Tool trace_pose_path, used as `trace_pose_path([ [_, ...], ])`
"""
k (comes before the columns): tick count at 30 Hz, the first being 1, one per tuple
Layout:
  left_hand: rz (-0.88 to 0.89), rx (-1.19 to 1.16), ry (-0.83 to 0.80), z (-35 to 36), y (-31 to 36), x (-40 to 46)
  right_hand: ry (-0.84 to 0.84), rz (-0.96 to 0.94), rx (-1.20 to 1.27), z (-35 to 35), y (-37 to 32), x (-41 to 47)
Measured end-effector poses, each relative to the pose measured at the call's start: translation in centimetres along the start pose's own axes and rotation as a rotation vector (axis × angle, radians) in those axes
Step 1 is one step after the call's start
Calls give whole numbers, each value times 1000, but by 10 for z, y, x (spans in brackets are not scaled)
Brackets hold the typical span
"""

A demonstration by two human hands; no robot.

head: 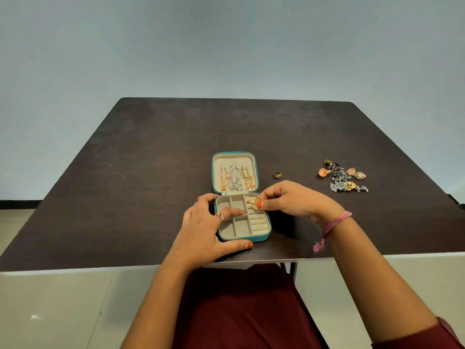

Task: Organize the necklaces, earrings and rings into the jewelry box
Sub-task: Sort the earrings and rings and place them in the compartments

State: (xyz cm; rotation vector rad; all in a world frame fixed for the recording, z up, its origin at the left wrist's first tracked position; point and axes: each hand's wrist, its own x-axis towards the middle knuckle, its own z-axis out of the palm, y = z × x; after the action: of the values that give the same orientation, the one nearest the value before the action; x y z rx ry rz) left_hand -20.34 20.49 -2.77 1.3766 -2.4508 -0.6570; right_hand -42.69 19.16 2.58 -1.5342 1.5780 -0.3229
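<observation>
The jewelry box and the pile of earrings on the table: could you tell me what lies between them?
In the head view, a gold ring lies on the bare table between the jewelry box and the earrings.

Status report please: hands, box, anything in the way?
Left hand steadies box. Right hand pinches gold ring at ring rolls. Earrings wait on table. Nothing blocking.

Your teal jewelry box [261, 238] lies open, necklaces [236, 179] hung in its lid, earrings [342, 176] heaped well right.

A dark table [151, 172] carries an open teal jewelry box [261, 238], a loose ring [277, 174] and an earring pile [343, 176].
</observation>
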Motion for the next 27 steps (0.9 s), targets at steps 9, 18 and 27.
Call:
trace_pose_path([
  [9,-10,-7,-3,0,0,1,30,65,-288,3,-15,6],
  [18,-1,-5,2,2,-2,1,229,60,-368,15,-14,-4],
  [27,7,5,7,3,-3,2,350,70,-274,23,-10,-5],
])
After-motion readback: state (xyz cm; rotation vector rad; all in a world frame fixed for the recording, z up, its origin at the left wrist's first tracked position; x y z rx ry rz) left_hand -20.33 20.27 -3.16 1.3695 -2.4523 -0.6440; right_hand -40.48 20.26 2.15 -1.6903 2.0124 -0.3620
